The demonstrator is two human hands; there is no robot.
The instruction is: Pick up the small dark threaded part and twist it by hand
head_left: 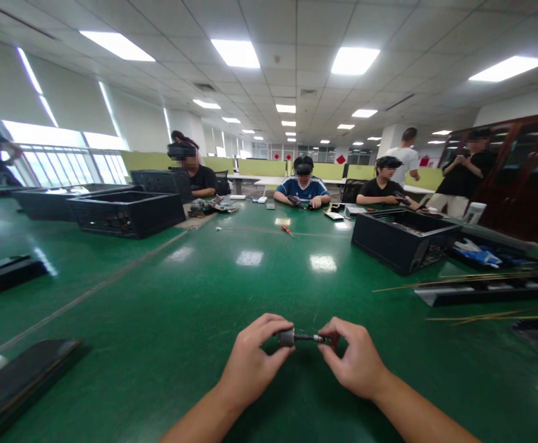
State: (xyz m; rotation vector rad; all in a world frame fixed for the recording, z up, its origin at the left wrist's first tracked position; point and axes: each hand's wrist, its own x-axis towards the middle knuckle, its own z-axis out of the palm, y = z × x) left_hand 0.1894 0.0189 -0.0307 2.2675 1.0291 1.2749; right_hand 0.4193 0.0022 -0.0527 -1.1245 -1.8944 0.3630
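Note:
Held level above the green table is a small grey metal cylinder with a thin dark shaft [304, 337]; its exact kind I cannot make out. My left hand [256, 352] pinches the thick cylinder end between thumb and fingers. At the opposite end, my right hand [354, 354] is closed around the shaft's tip, where a light metal collar shows just outside the fingertips. Whether the tip is a separate piece is hidden by those fingers.
On the green table [204, 295], black computer cases [128, 215] stand left and another case [402, 240] right. An orange screwdriver [287, 231] lies ahead. A dark flat slab [29, 375] is at lower left; thin rods [481, 282] and a metal channel lie right. People sit opposite.

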